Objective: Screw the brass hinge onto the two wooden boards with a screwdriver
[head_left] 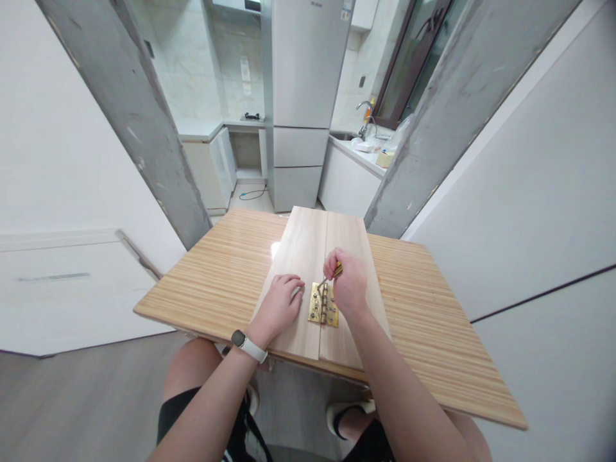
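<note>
Two pale wooden boards [303, 256] lie side by side on a striped wooden table [226, 276]. A brass hinge [323, 307] sits across their seam near the front. My right hand [347, 282] is shut on a small screwdriver [332, 274] with a yellow handle, its tip pointing down at the hinge's top left corner. My left hand [282, 303] rests flat on the left board just beside the hinge, fingers lightly curled, holding nothing. A white watch is on my left wrist.
The table's front edge is over my knees. Two grey concrete pillars [144, 128] frame a doorway into a kitchen with a tall fridge [303, 96], a counter and a sink [359, 131]. White walls stand on both sides.
</note>
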The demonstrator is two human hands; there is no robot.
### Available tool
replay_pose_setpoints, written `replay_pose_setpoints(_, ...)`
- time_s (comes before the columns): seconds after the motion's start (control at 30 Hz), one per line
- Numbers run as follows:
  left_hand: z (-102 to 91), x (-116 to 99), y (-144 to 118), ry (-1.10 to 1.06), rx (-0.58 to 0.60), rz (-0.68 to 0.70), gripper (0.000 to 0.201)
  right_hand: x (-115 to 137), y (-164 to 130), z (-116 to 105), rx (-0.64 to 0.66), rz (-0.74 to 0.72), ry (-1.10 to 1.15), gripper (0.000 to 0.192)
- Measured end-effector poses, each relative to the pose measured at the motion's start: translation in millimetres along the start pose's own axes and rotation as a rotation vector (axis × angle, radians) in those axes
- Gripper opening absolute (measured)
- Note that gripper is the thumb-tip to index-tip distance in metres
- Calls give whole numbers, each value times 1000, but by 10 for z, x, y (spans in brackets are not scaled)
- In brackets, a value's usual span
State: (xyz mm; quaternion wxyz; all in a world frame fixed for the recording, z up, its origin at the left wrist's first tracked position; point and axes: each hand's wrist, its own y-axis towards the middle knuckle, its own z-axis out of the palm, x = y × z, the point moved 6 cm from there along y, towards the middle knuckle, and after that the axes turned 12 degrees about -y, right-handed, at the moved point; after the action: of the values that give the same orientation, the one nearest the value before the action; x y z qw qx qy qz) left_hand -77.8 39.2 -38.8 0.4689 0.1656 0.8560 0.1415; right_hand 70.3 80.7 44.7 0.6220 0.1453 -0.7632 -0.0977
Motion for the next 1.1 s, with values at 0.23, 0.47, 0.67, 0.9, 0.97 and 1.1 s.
replay_pose_setpoints(0.23, -4, -9, -4, -6, -3, 6, 23, 157, -30, 93, -141, 11, 26, 44)
replay_pose_setpoints(0.47, -2, -3, -8, -11, -1, 0, 25, -2, -20, 188, -390, 150, 57, 57)
replay_pose_setpoints(0.67, -8, -21, -4, -9, 15, -14, 24, -53, 29, 226, -365, 151, 71, 54)
replay_pose_setpoints(0.9, -18, -20, 5, -27, 27, -18, 23, -12, 249, 291, 180, 151, 196, 56)
replay_pose_setpoints(0.97, -17, -21, 39, -78, 29, -40, 24, -18, 305, 245, 287, 174, 276, 56)
replay_pose_setpoints(1.1, 4, -109, 192, -274, 8, -98, 30, 0, 359, 149, 343, 103, 208, 55)
